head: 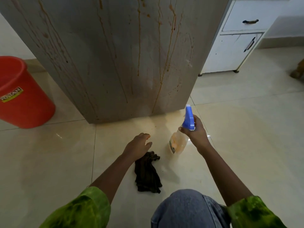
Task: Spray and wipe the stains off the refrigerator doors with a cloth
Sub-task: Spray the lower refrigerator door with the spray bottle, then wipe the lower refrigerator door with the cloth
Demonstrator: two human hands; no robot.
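At far left, red bucket (24, 99) | refrigerator door (102, 63) ahead, streaked with brown drips (139, 46) | your left hand (139, 145) loose, gripping nothing, beside the dark cloth (147, 173) on the floor (246, 132) | your right hand (196, 131) clasps the spray bottle (178, 142), aimed at the door | white cabinet (230, 51) right.

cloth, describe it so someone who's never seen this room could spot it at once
Start at the grey refrigerator streaked with brown drips, then look down to the pale floor tiles before it. The cloth lies crumpled there, beside the left hand and left of the spray bottle. It is the only dark, limp thing on those tiles.
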